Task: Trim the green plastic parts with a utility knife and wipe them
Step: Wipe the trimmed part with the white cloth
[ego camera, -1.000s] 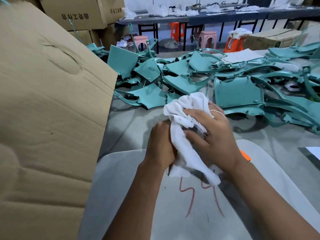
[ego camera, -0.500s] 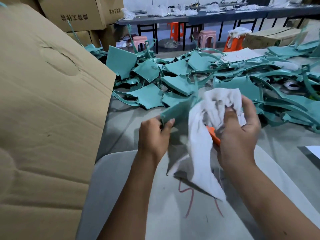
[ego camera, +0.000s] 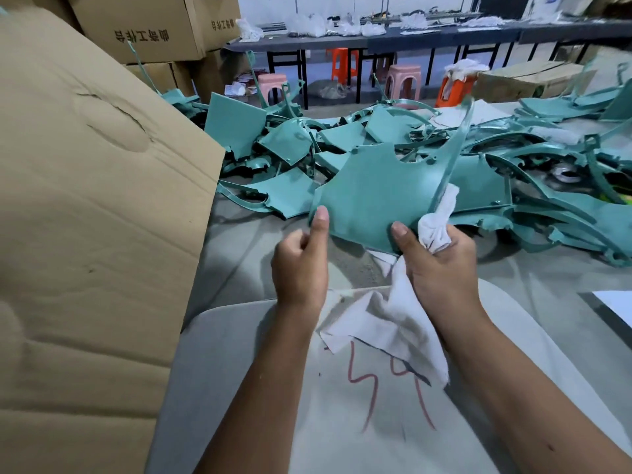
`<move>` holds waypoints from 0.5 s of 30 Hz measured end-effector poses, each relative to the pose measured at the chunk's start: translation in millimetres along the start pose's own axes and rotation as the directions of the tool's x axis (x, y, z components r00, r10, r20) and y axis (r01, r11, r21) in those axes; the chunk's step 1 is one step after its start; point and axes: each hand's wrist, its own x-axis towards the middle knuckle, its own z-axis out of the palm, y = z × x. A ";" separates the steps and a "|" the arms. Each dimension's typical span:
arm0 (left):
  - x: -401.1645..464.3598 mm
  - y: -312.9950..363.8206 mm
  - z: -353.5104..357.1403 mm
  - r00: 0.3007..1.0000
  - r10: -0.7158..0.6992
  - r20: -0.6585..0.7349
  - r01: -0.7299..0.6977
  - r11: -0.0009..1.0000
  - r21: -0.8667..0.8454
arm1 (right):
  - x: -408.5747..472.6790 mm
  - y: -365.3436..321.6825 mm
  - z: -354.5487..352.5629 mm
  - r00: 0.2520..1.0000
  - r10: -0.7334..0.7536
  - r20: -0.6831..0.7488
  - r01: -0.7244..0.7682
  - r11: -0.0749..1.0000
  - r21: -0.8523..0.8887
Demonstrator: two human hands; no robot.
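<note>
The green part (ego camera: 376,196) now faces up, unwrapped from the white cloth (ego camera: 386,323). Left hand (ego camera: 301,265) pinches its left corner; right hand (ego camera: 441,265) grips part and cloth, perhaps the knife. Wipe outward, supporting it above the worktop (ego camera: 246,254).

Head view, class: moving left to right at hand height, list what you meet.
Cardboard flap → left hand → held green part → right hand gripping the white cloth → pile of green parts.
</note>
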 end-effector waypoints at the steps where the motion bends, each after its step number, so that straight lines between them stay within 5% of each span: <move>1: 4.6 -0.3 -2.4 1.000 -0.008 -0.013 0.007 0.991 -0.131 | 1.3 0.3 -0.5 1.000 0.014 0.023 -0.014 1.000 -0.009; 3: 8.5 2.5 -7.3 0.993 -0.057 0.105 0.092 0.924 -0.370 | 3.3 2.5 -0.6 0.997 0.047 0.060 -0.042 0.996 -0.075; 7: 8.9 2.4 -16.0 0.940 -0.017 0.340 0.150 0.917 -0.369 | 4.1 1.2 -3.1 0.987 0.101 0.129 -0.080 0.985 -0.156; 11: 6.9 4.8 -10.8 0.960 0.057 0.276 0.056 0.921 -0.384 | -0.4 7.7 -6.7 0.987 -0.027 -0.161 -0.033 0.933 -0.357; 13: 3.8 4.8 -3.7 0.985 0.098 0.141 -0.023 0.888 -0.459 | -1.8 6.3 -2.2 0.965 -0.002 -0.261 -0.060 0.971 -0.231; 15: -0.2 6.7 5.5 0.995 0.094 0.022 -0.067 0.834 -0.547 | -2.7 3.7 6.0 0.969 0.210 -0.132 -0.188 0.969 0.161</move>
